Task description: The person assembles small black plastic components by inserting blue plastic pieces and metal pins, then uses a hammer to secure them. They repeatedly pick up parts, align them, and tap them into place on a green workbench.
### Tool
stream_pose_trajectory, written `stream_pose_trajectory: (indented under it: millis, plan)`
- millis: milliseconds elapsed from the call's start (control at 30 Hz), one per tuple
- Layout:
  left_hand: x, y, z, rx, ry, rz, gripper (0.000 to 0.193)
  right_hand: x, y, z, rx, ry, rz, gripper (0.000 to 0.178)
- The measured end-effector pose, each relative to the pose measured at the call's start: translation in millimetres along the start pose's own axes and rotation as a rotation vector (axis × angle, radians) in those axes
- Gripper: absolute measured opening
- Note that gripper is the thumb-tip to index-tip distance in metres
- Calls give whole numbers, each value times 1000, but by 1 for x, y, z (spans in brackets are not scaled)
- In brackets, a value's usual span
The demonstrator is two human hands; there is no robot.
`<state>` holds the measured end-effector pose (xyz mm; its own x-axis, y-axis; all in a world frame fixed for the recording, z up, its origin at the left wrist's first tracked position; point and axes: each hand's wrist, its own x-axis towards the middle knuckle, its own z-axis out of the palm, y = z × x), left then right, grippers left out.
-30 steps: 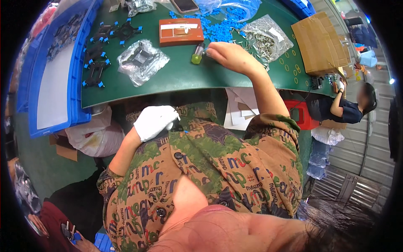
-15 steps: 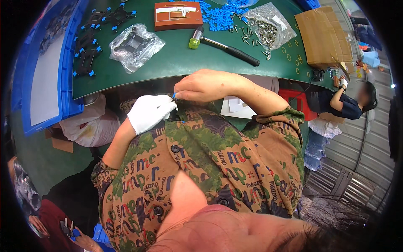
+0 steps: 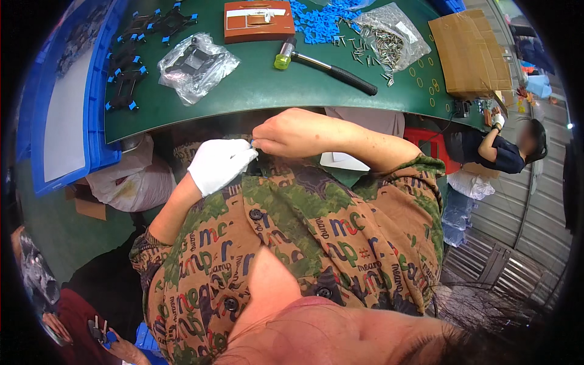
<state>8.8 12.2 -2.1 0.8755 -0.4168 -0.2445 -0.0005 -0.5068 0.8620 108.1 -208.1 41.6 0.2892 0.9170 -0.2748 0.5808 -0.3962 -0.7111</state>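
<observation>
My left hand, in a white glove, is closed in front of my shirt, just below the table edge. Under its fingertips a bit of something dark shows, too hidden to name. My bare right hand meets it from the right, thumb and finger pinched on a small blue plastic piece, of which only a sliver is visible. On the green table at the left lie several black X-shaped brackets with blue end caps. Another black bracket is inside a clear plastic bag.
A hammer lies mid-table, beside a brown-red box. Behind are loose blue pieces and a bag of metal screws. A cardboard box stands right, a blue crate left. Other people work at right and lower left.
My right hand has dropped slightly towards my left hand, and less of the blue piece shows between them. A blue spot below my left fingertips is now out of sight.
</observation>
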Motion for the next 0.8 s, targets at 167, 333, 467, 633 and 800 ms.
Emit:
stream_pose_trajectory:
  millis: [167, 333, 467, 633, 800]
  plan:
    - [-2, -6, 7, 29, 32, 26, 32, -2, 5, 12, 60, 46, 3, 35]
    - [-2, -8, 9, -3, 11, -3, 31, 1, 6, 9, 81, -23, -3, 35]
    - [-1, -2, 1, -151, -92, -79, 24, 13, 34, 11, 843, -443, 305, 44]
    - [-13, -14, -16, -461, -119, -64, 32, 11, 27, 22, 891, -258, 184, 45]
    - [-8, -11, -82, -444, 218, 39, 29, -27, 33, -14, -158, 599, -32, 28]
